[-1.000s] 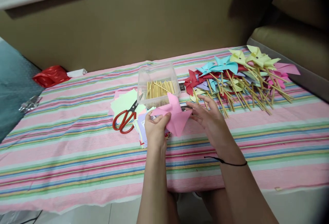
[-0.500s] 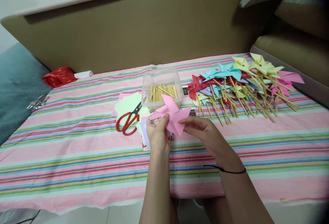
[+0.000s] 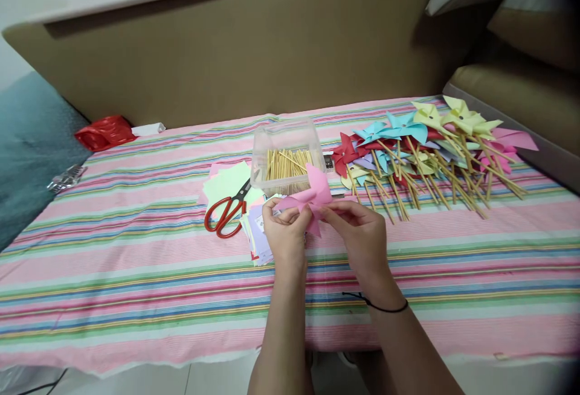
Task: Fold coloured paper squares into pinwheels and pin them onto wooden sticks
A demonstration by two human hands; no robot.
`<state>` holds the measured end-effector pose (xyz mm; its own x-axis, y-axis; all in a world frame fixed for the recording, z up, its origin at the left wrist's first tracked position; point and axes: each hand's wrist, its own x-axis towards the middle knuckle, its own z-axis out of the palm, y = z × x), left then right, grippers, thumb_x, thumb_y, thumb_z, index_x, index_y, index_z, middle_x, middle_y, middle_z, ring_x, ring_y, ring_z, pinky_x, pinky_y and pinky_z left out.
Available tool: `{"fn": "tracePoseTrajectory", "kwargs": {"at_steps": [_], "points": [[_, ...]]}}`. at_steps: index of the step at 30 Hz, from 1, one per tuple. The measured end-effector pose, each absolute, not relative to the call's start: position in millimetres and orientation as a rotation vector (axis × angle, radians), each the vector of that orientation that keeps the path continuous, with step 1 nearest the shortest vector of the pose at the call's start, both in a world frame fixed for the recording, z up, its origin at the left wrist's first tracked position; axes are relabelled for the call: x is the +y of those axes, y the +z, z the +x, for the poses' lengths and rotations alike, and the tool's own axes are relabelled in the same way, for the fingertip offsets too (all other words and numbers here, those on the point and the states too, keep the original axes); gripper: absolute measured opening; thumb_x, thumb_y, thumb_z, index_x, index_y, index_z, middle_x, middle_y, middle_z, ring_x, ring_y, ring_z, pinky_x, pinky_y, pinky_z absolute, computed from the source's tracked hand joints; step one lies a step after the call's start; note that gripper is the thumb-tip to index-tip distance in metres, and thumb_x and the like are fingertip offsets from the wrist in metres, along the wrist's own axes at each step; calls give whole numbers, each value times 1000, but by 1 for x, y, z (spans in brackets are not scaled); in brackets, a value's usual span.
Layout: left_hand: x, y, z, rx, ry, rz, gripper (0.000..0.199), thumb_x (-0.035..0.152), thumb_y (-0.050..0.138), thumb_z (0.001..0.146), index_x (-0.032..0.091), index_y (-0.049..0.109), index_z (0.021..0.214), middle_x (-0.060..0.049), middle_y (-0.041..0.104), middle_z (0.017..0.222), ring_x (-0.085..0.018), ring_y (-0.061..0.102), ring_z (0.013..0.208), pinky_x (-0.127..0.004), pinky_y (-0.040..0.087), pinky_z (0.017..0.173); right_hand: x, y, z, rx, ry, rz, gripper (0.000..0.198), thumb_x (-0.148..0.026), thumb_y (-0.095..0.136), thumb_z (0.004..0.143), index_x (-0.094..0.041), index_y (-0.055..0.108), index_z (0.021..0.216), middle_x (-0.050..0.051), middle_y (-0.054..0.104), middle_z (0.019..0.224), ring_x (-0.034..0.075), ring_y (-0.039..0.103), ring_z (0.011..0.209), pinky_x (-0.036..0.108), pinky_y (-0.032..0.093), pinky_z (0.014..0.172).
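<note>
Between my two hands is a pink paper pinwheel (image 3: pixel 319 183), held above the table just in front of the plastic box. My left hand (image 3: pixel 286 226) is closed, thumb and fingers pinching the pinwheel near its middle. From the other side my right hand (image 3: pixel 357 229) also pinches the paper close to the centre, its thumb and forefinger near the left thumb. No stick shows on this pinwheel. Scissors with red handles (image 3: pixel 225 217) lie to the left of my left hand, and a stack of coloured paper sheets (image 3: pixel 256 235) is right beside it.
A clear plastic box (image 3: pixel 287 135) of short wooden sticks (image 3: pixel 286 164) stands behind my hands. Several finished pinwheels on sticks (image 3: pixel 408 126) are heaped at the right. Green paper (image 3: pixel 226 180) lies under the scissors. A red plastic bag (image 3: pixel 105 133) sits at the far left on the striped cloth (image 3: pixel 136 250).
My right hand has moved left and inward, from a blade's edge to the pinwheel's centre. The pinwheel has turned and is seen at more of a slant.
</note>
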<state>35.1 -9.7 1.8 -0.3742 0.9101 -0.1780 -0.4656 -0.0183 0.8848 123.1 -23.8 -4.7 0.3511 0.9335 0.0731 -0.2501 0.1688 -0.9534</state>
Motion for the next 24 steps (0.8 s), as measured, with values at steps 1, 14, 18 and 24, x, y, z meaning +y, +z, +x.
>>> {"fn": "tracePoseTrajectory", "kwargs": {"at_steps": [1,14,18,24], "points": [[-10,2,35,1153,1623,554,58,13,75,55,19,40,100,3,68,58,-9,57,46,-19,44,55,-24,-4,122,-814,971,-1075,13,-26,83,62,-21,73,70,0,72,69,16,67,67,30,57,67],[-11,1,35,1084,1536,578,52,19,82,55,19,46,92,2,68,60,-12,60,50,-23,46,57,-24,-7,119,-741,970,-1155,14,-28,81,65,-20,70,70,0,71,68,16,65,66,30,54,64],[-12,2,35,1083,1514,572,51,19,83,55,18,47,91,2,67,60,-11,60,51,-22,45,57,-23,-8,119,-700,962,-1140,14,-25,81,64,-20,70,69,-1,69,66,14,64,64,27,53,63],[-11,3,35,1075,1480,588,56,18,83,54,18,45,95,3,66,58,-9,57,48,-20,43,54,-22,-9,120,-680,943,-1152,15,-26,81,63,-20,68,68,0,69,66,16,64,65,30,53,64]]}}
